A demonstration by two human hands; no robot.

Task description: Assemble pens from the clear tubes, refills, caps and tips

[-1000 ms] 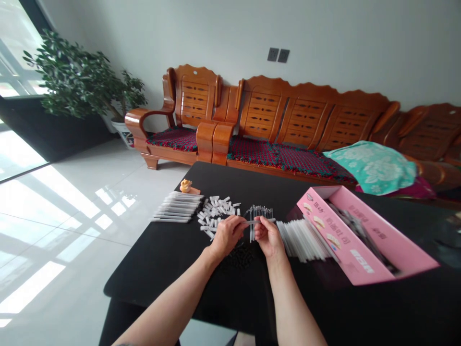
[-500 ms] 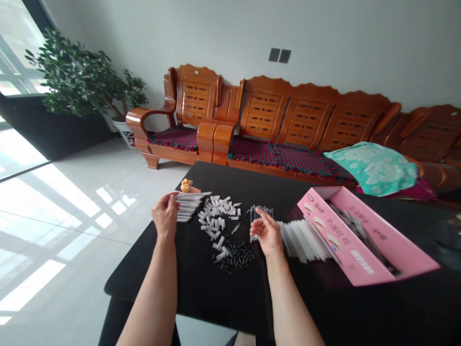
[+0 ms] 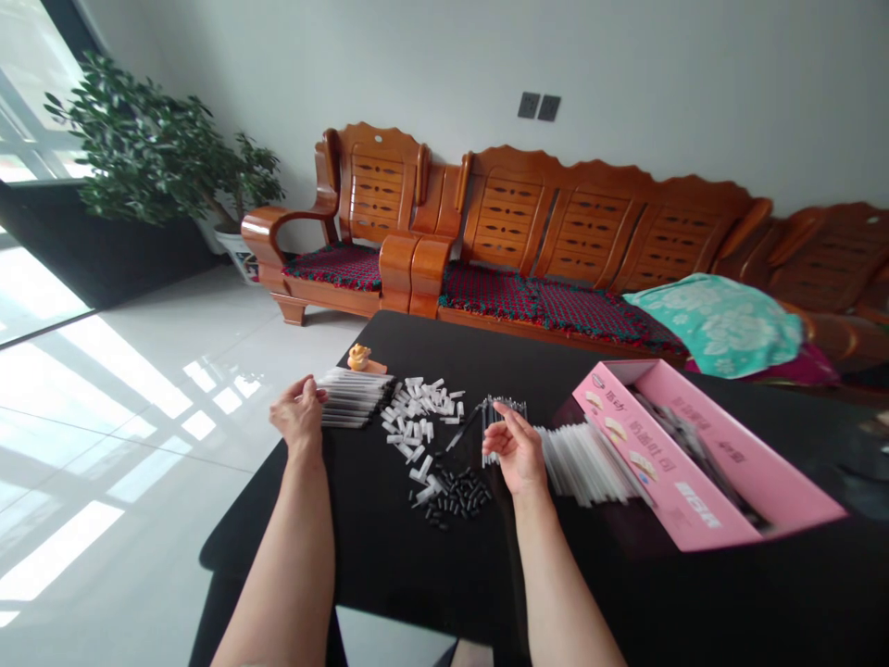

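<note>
Seemingly for easy reach, pale sticks (image 3: 354, 399) are rowed beside the left hand (image 3: 298, 415), finger grip unclear; the right hand (image 3: 518, 452) is held loose-fingered near dark rods (image 3: 487, 419).

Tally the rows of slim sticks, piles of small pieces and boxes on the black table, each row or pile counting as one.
Rows: 3 (left pale row, middle dark row, right white row)
Piles: 2 (white pile, black pile)
Boxes: 1 (pink box)
Total: 6
</note>
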